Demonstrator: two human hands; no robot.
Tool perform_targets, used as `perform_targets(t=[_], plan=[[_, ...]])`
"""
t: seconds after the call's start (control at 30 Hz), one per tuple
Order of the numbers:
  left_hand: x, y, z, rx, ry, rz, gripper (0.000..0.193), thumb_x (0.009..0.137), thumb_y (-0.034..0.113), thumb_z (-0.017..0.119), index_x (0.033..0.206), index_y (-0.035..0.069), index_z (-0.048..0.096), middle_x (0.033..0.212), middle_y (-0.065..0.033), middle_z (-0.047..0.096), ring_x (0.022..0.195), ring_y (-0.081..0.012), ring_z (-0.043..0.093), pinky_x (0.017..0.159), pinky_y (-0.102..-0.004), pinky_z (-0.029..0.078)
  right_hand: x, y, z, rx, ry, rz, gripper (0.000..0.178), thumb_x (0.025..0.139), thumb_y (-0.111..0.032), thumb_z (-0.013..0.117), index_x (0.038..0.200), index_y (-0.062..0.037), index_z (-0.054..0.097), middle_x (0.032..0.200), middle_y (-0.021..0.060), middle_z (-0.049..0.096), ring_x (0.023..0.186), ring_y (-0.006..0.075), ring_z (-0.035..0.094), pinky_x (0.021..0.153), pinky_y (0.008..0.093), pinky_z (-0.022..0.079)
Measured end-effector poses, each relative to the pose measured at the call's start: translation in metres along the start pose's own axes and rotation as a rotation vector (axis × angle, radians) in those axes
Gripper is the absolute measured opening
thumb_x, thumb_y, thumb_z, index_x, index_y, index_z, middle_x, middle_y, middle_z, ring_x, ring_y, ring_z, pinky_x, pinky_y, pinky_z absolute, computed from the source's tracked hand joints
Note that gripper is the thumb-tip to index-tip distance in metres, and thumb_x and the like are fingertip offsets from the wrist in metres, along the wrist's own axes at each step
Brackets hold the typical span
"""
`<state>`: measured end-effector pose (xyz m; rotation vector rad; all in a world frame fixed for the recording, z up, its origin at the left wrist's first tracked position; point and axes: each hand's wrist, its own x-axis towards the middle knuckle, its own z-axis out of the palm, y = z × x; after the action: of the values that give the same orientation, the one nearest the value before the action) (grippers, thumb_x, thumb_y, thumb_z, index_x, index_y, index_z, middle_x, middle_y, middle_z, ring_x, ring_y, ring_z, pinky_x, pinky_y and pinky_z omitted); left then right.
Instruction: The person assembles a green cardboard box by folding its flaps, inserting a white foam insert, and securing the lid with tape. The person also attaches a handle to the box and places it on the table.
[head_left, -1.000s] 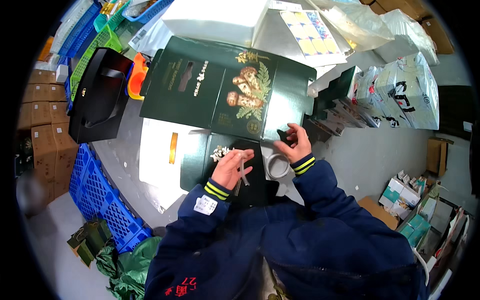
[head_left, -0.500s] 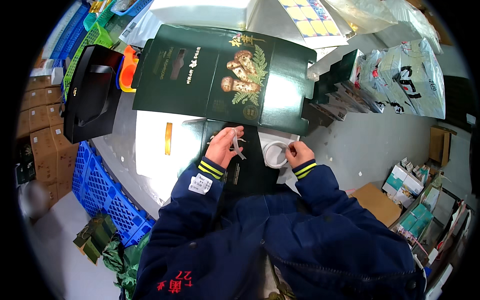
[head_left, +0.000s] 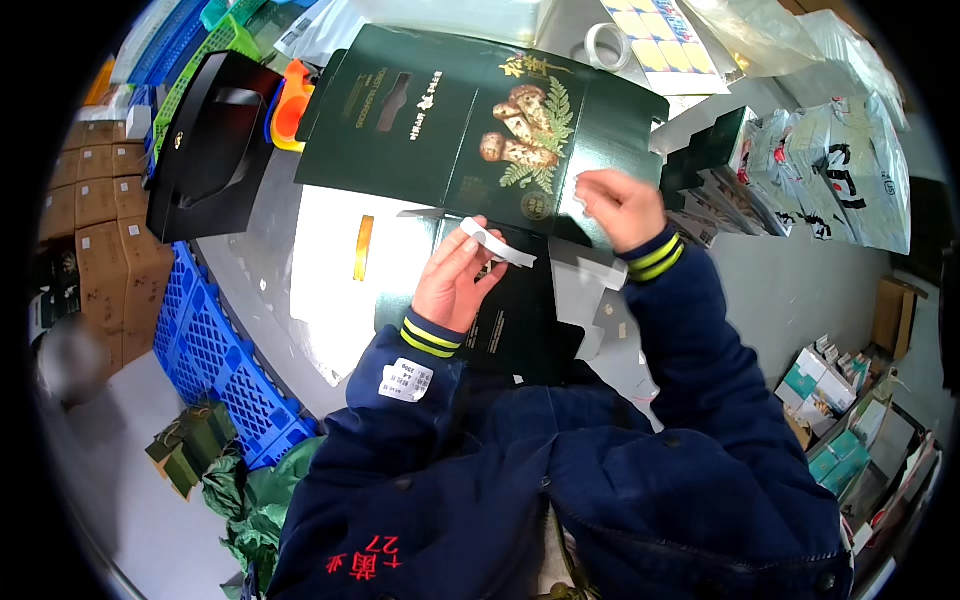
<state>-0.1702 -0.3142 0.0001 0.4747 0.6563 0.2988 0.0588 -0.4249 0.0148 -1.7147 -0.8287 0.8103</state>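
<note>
My left hand point(head_left: 452, 282) is closed on a curled strip of white tape point(head_left: 497, 243), pinched between thumb and fingers. The strip's free end points right, above a dark green panel point(head_left: 500, 320). My right hand point(head_left: 625, 208) is raised over the right part of a flat dark green printed carton point(head_left: 440, 130) with mushrooms pictured on it. Its fingers are bent together; whether anything small is between them cannot be made out. At the carton's far edge, a roll of white tape point(head_left: 607, 46) lies on the table, apart from both hands.
Left of the carton are a black gift bag point(head_left: 205, 150) and an orange tape dispenser point(head_left: 293, 105). A yellow strip point(head_left: 363, 248) lies on a white sheet. Wrapped bags point(head_left: 830, 180) stand on the right. A blue plastic pallet point(head_left: 215, 350) is at lower left, near brown boxes point(head_left: 100, 260).
My right hand has let go of the tape roll, which is now beyond the carton, and has moved up and right. My left hand still holds the tape strip, slightly higher.
</note>
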Motion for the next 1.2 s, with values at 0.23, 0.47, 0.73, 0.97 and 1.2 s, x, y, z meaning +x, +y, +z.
perform_targets(t=[0.23, 0.47, 0.73, 0.97, 1.2], plan=[[-0.016, 0.005, 0.007, -0.154, -0.002, 0.055, 0.040, 0.093, 0.014, 0.050, 0.131, 0.013, 0.037, 0.113, -0.0076, 0.051, 0.114, -0.0217, 0.047, 0.095, -0.0392, 0.041, -0.070, 0.007, 0.061, 0.556, -0.117, 0.383, 0.036, 0.085, -0.021, 0.064, 0.116, -0.0033, 0.058, 0.095, 0.0011, 0.063, 0.084, 0.0065, 0.055, 0.067, 0.0200, 0.042], [-0.011, -0.012, -0.021, 0.062, 0.135, 0.026, 0.033, 0.090, 0.011, 0.055, 0.123, 0.007, 0.052, 0.107, -0.0083, 0.058, 0.102, -0.0171, 0.055, 0.085, -0.0310, 0.045, -0.088, 0.020, 0.079, 0.377, -0.047, 0.304, 0.017, 0.085, -0.015, 0.064, 0.091, 0.0003, 0.065, 0.079, 0.0003, 0.060, 0.069, 0.0062, 0.051, 0.064, 0.0208, 0.041], [0.008, -0.005, -0.035, 1.022, 0.226, 0.642, 0.021, 0.089, 0.010, 0.056, 0.106, -0.001, 0.063, 0.107, -0.0153, 0.062, 0.100, -0.0247, 0.058, 0.088, -0.0313, 0.044, -0.071, 0.018, 0.081, 0.176, 0.080, -0.013, 0.013, 0.084, -0.009, 0.064, 0.087, 0.0027, 0.062, 0.076, 0.0048, 0.056, 0.069, 0.0116, 0.052, 0.064, 0.0243, 0.041], [0.025, -0.001, -0.048, 0.713, 0.316, 0.403, 0.043, 0.090, 0.008, 0.054, 0.129, -0.004, 0.040, 0.103, -0.0116, 0.063, 0.089, -0.0136, 0.060, 0.078, -0.0242, 0.046, -0.084, 0.005, 0.042, 0.088, 0.324, 0.029, 0.009, 0.087, -0.008, 0.059, 0.088, 0.0010, 0.059, 0.077, 0.0012, 0.055, 0.071, 0.0078, 0.050, 0.068, 0.0216, 0.040], [0.054, 0.000, -0.066, 0.623, 0.107, 0.273, 0.017, 0.090, 0.004, 0.051, 0.107, 0.000, 0.051, 0.104, -0.0073, 0.058, 0.095, -0.0137, 0.057, 0.080, -0.0232, 0.045, -0.078, 0.037, 0.040, 0.839, 0.052, -0.061, 0.013, 0.088, -0.006, 0.054, 0.093, 0.0041, 0.057, 0.100, 0.0123, 0.057, 0.091, 0.0164, 0.052, 0.085, 0.0277, 0.040]])
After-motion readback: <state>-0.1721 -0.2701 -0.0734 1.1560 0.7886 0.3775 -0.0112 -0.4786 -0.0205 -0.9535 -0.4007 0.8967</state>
